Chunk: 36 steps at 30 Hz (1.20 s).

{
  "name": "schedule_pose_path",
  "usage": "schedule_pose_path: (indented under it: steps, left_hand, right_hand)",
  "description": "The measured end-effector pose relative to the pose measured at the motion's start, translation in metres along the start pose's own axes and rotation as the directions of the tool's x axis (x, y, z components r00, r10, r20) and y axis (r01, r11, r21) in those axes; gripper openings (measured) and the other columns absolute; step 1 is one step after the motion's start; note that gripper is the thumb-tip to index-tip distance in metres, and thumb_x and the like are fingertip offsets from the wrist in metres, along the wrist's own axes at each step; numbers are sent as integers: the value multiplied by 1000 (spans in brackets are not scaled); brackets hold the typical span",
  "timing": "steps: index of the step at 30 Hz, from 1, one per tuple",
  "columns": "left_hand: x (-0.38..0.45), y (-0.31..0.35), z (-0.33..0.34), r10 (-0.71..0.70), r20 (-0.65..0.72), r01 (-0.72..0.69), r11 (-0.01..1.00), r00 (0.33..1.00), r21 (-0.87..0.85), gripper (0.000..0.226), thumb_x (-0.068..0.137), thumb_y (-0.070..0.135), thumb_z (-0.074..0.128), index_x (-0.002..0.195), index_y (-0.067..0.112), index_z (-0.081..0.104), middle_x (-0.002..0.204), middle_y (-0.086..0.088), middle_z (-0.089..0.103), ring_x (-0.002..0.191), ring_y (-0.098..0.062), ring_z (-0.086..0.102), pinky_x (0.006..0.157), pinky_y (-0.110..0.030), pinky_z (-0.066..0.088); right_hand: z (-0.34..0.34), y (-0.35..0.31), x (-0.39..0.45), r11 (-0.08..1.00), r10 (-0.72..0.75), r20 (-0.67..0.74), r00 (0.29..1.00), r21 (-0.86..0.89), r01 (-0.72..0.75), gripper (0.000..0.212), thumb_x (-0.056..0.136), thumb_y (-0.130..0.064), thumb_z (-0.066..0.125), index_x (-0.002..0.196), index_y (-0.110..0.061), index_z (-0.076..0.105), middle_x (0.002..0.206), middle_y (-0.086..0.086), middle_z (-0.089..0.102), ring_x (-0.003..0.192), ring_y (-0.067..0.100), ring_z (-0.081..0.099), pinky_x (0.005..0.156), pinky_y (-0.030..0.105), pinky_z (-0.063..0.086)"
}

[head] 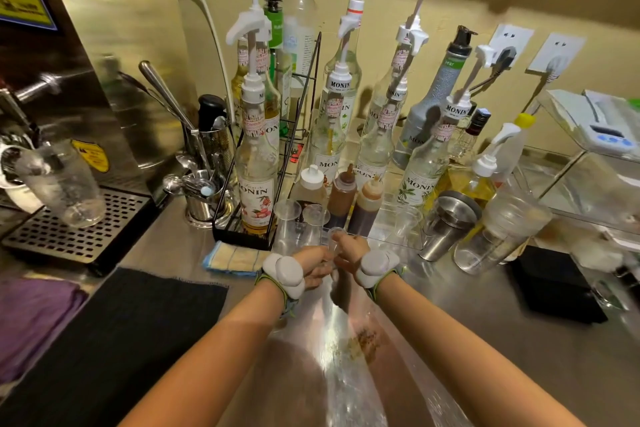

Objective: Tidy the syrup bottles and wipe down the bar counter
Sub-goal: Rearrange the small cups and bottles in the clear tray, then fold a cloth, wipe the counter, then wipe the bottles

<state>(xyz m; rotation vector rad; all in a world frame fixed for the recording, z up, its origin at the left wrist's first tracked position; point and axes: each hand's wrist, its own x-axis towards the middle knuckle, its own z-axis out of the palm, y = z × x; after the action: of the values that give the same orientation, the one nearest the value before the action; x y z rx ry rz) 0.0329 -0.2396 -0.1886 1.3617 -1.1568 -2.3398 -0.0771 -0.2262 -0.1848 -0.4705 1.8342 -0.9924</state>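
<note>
Head view: both my hands meet at the centre of the steel bar counter (450,340), just near of the syrup bottles. My left hand (313,265) and my right hand (349,253) are closed together around a small clear cup (333,243); the fingers are partly hidden and blurred, so I cannot tell which fingers bear on it. Each wrist carries a grey puck on a green strap. The pump-topped syrup bottles (332,135) stand in a loose row at the far side, against the wall; one more syrup bottle (257,180) stands in a black wire rack (242,232) to the left. Three squeeze bottles (343,194) stand just far of my hands, beside upturned clear cups. A folded cloth (232,258) lies flat on the counter, left of my left hand. A brown smear (367,343) marks the counter near of my hands. A steel shaker (446,225) stands to the right.
</note>
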Motion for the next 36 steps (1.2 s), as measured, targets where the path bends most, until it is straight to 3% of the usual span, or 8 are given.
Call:
schedule_pose_path:
  steps: [4, 7, 12, 17, 21, 26, 30, 36]
  left_hand:
    - [1, 0, 4, 18, -79, -22, 999, 997, -44, 33, 100, 12, 30, 70, 20, 40, 48, 5, 44, 39, -4, 36, 33, -14, 20]
    - [2, 1, 7, 20, -115, -25, 999, 993, -44, 34, 101, 10, 28, 71, 21, 40, 29, 6, 40, 21, -1, 29, 31, -10, 16]
    - [-6, 4, 9, 0, -97, -2, 1000, 995, -23, 28, 99, 9, 31, 78, 19, 46, 46, 3, 41, 25, -2, 31, 34, -14, 20]
    - [-17, 5, 1, -60, -30, 61, 998, 998, 13, 28, 98, 17, 38, 70, 19, 42, 65, 3, 37, 43, -6, 31, 39, -15, 21]
    - [-34, 3, -9, -92, -65, 94, 995, 994, 33, 28, 99, 24, 39, 72, 20, 45, 69, 7, 41, 58, -6, 35, 41, -15, 30]
    - [-56, -1, -29, -76, -165, 77, 997, 983, -4, 29, 99, 21, 41, 70, 18, 46, 69, 6, 44, 56, -5, 40, 36, -13, 33]
    - [-74, -4, -60, -79, -151, 85, 996, 985, 29, 34, 100, 21, 36, 66, 19, 40, 69, 6, 39, 58, -5, 34, 36, -12, 29]
    - [-93, -5, -109, 15, -375, -15, 1000, 927, 4, 24, 98, 14, 41, 119, 11, 52, 103, -5, 61, 96, -19, 63, 83, -27, 46]
  right_hand:
    - [0, 0, 2, 1000, -5, -11, 1000, -10, 4, 24, 85, -24, 59, 69, -10, 49, 65, 7, 46, 78, 27, 51, 63, 34, 41]
    - [-4, 2, 3, 1000, -22, -5, 1000, -3, 22, 24, 86, -29, 59, 77, -8, 52, 68, 7, 47, 73, 25, 50, 56, 28, 38]
    - [-13, 8, 3, 1000, -10, -24, 1000, 0, 10, 37, 89, -39, 54, 69, -8, 52, 65, 7, 45, 63, 21, 45, 71, 31, 39]
    - [-20, 14, -2, 999, -22, -42, 999, -41, 20, 44, 97, -41, 33, 107, -5, 56, 100, 15, 54, 97, 31, 51, 104, 46, 42]
    - [-23, 25, -15, 996, 9, 18, 1000, -91, -8, 26, 96, -22, 39, 71, -17, 45, 73, 3, 46, 66, 18, 49, 74, 36, 48]
    - [-8, 32, -32, 996, 58, 66, 996, -73, -53, 28, 91, -7, 43, 63, -11, 40, 61, 7, 39, 47, 17, 40, 41, 19, 40]
    - [16, 36, -49, 991, 102, 142, 985, -103, -88, 24, 89, 0, 43, 66, -5, 47, 61, 10, 47, 27, 14, 47, 35, 16, 40]
    - [69, 19, -68, 993, 65, 188, 980, -104, -46, 18, 91, 0, 50, 73, -1, 51, 65, 14, 53, 40, 19, 51, 37, 21, 41]
